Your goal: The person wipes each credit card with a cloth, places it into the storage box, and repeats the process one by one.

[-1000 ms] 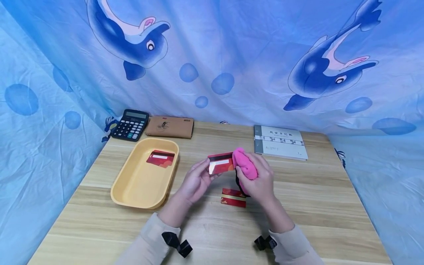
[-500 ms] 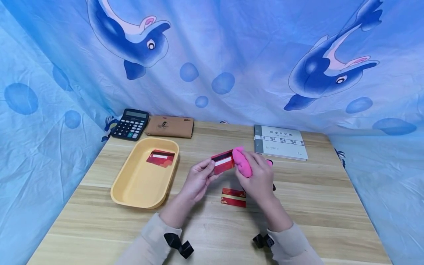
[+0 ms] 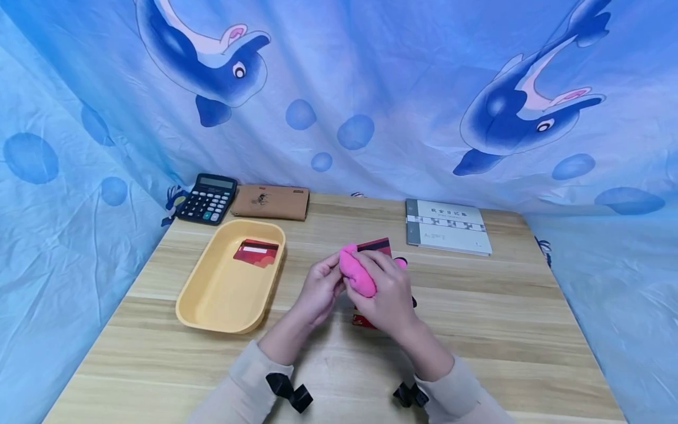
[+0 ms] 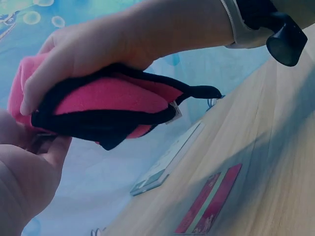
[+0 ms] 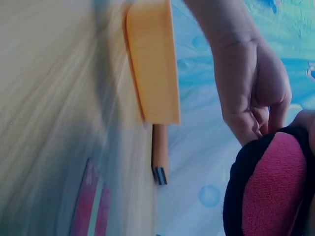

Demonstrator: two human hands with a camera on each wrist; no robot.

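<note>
My left hand [image 3: 316, 290] pinches a red bank card [image 3: 380, 245] by its left end, above the table. My right hand [image 3: 389, 296] grips a bunched pink cloth [image 3: 357, 274] with black edging and presses it against that card near the left fingertips. Most of the card is covered by cloth and fingers; its dark-striped top edge shows. In the left wrist view the cloth [image 4: 113, 96] hangs folded, its black loop trailing. Another red card with a pale stripe [image 4: 209, 199] lies on the table below the hands. More red card [image 3: 256, 253] lies inside the yellow tray [image 3: 182, 306].
Behind the tray are a black calculator [image 3: 208, 199] and a brown wallet [image 3: 271, 203]. A grey and white notebook [image 3: 449, 227] lies at the back right of the wooden table [image 3: 503, 330]. A blue dolphin-print curtain [image 3: 402, 76] surrounds the table.
The right hand has slid the pink cloth leftward along the held card to the left fingertips. The left hand keeps its pinch, and the right hand now partly hides the card on the table.
</note>
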